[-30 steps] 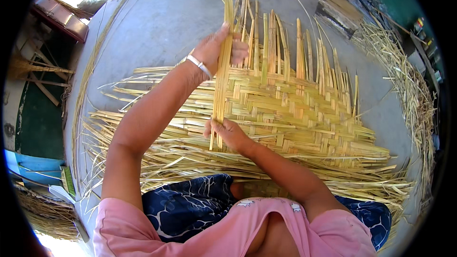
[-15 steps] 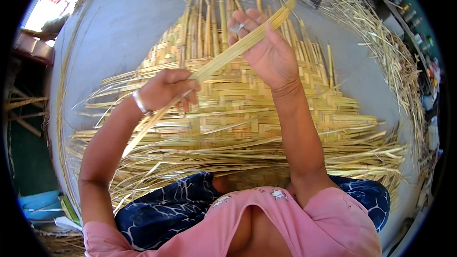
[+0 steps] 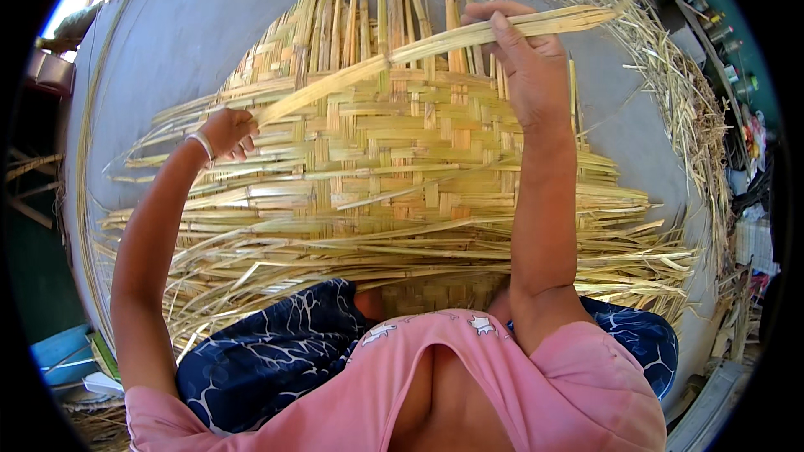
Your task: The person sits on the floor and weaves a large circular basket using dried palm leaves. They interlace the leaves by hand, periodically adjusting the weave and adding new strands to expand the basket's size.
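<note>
Overhead, both hands grip one long bamboo strip: left hand mid-left, right hand upper right, stretching it flat across the woven mat.

near edge of the woven mat under the person's lap

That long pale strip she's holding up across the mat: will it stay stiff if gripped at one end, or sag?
Probably springy, not floppy: the strip spans from left hand to right hand with only a gentle bow. It looks thin and flat, so likely light. Its far end appears split, so it may fray or crack.
</note>
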Available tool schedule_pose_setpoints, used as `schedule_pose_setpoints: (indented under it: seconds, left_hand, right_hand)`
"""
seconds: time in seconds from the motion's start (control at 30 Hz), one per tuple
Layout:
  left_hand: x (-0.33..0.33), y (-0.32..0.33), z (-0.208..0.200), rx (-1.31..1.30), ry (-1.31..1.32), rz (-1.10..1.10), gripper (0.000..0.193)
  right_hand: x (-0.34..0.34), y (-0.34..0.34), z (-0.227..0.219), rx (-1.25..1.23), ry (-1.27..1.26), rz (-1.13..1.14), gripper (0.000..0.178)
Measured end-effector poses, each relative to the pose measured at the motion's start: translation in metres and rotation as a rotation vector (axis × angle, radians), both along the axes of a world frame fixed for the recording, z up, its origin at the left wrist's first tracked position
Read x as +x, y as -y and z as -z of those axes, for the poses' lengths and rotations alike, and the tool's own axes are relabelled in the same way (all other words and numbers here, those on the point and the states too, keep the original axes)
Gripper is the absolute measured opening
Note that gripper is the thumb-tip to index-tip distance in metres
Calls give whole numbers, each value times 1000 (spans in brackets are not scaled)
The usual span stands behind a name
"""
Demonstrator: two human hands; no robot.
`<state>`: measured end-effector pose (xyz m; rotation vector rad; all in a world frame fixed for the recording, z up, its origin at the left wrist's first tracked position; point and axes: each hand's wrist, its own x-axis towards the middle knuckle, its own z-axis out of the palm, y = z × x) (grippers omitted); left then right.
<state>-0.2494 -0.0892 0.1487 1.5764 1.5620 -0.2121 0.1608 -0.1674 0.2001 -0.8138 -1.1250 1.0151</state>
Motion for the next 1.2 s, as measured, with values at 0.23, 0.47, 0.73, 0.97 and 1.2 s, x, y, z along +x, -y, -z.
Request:
schedule_pose_setpoints:
  seconds: [0.23, 0.47, 0.73, 0.97, 1.2]
  left_hand:
    - [-48, -12, 33, 54, -169, -55, 22]
    - [-71, 1, 41, 189, -204, -66, 26]
    - [-30, 15, 50, 643, -381, 401, 26]
    - [-6, 24, 47, 779, -407, 583, 23]
    - [-9, 5, 36, 1034, -319, 592, 22]
  right_hand:
    - [-2, 9, -18, 18, 52, 62, 16]
    - [0, 3, -11, -28, 21, 91, 18]
    - [75, -11, 172, -816, -316, 236, 31]
    - [-64, -8, 150, -88, 902, 121, 38]
    - [-63, -45, 115, -151, 1404, -270, 32]
